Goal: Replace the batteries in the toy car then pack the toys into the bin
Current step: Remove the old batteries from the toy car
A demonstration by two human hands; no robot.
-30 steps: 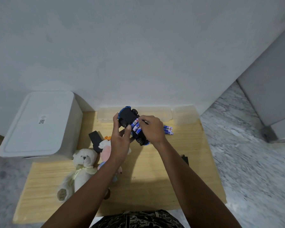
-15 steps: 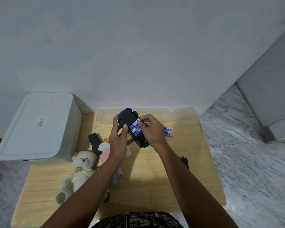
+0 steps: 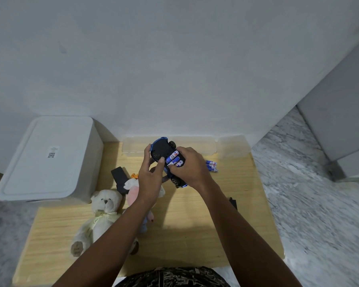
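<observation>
a blue and black plastic toy car (image 3: pixel 164 154) is held upside down above the far middle of the light wooden desk (image 3: pixel 195 214), its black underside turned to the camera. the left hand (image 3: pixel 150 177) is curled round the front end of the car, thumb laid on the underside. the right hand (image 3: pixel 190 166) is curled over the rear half, fingertips pressed against the blue and white cylindrical batteries (image 3: pixel 175 159) seated in the open compartment. a small cluster of loose blue and white batteries (image 3: pixel 211 166) is seen on the desk just right of the right hand. a cream plush teddy bear (image 3: pixel 100 216) lies on the near left of the desk, with a pink and white plush toy (image 3: pixel 133 189) just beside it, partly hidden by the left forearm. a flat black rectangular piece (image 3: pixel 118 177) lies behind the plush toys. a white lidded plastic bin (image 3: pixel 48 158) stands at the left of the desk. a clear plastic box (image 3: pixel 195 145) sits along the wall behind the hands.
</observation>
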